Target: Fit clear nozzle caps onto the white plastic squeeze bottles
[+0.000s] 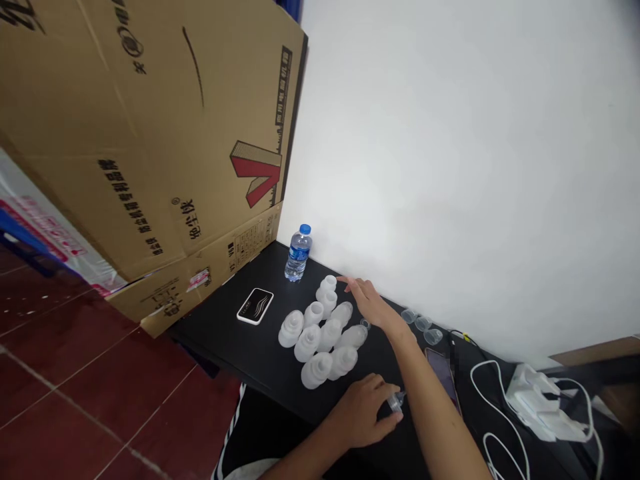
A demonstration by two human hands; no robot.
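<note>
A cluster of several frosted white plastic bottles stands on the black table. Some have pointed caps or tops on, while those at the back show open necks. Beside the rearmost open-necked bottle, my right hand reaches in with fingers stretched out; an extended fingertip is close to its rim, and I cannot tell if it touches. Nothing shows in that hand. Nearer me, my left hand pinches a small clear plastic cap between thumb and fingers. A small clear ring-like piece lies just under my right wrist.
A water bottle with a blue cap stands by the wall. A white-edged black device lies on the left. Clear cups, a phone and a white power strip with cables are at right. A large carton borders the table.
</note>
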